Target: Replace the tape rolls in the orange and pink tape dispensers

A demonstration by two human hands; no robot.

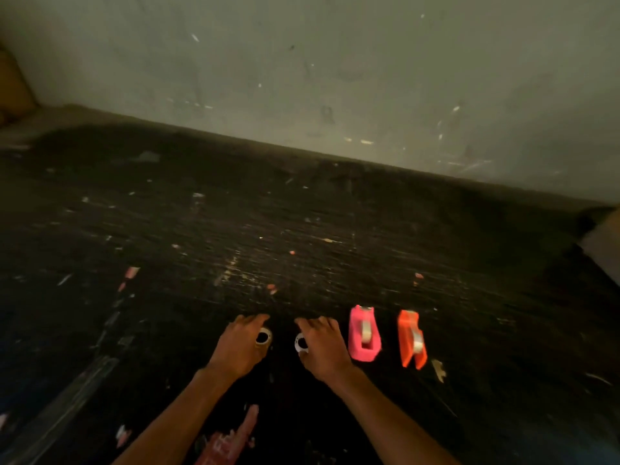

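A pink tape dispenser and an orange tape dispenser stand side by side on the dark, scratched table, each with a clear tape roll in it. Left of them lie two loose tape rolls. My left hand lies over the left roll, fingers curled around it. My right hand covers part of the right roll, which shows a white core. The picture is blurred, so I cannot tell whether either hand grips its roll or only touches it.
A stained grey wall rises behind the table's far edge. Scraps of pink and white tape or paint dot the surface, with a larger pink patch near the front edge between my forearms. A pale object sits at the right edge.
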